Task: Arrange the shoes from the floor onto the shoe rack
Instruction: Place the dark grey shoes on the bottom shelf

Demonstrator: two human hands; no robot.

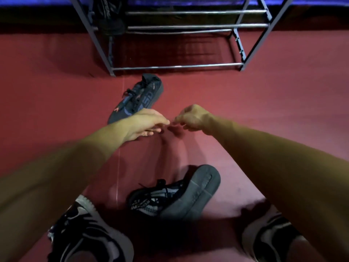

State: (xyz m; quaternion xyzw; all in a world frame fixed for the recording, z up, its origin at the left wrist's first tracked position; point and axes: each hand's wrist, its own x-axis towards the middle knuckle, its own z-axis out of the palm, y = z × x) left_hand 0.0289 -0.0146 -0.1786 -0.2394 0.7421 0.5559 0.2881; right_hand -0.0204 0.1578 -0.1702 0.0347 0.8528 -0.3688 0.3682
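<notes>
A dark sneaker with blue and orange marks [140,96] lies on the red floor just in front of the metal shoe rack [177,66]. A black and white sneaker [173,193] lies tipped on its side near my feet, grey sole facing right. Another dark shoe [109,17] sits on the rack's left end. My left hand [145,122] hovers beside the blue sneaker's toe, fingers extended, holding nothing. My right hand [192,117] is loosely curled, empty, fingertips almost meeting the left hand's.
My own two shoes [85,233] [272,237] stand at the bottom of the view. The rack's bars to the right of the stored shoe carry nothing. A blue strip runs along the wall behind the rack.
</notes>
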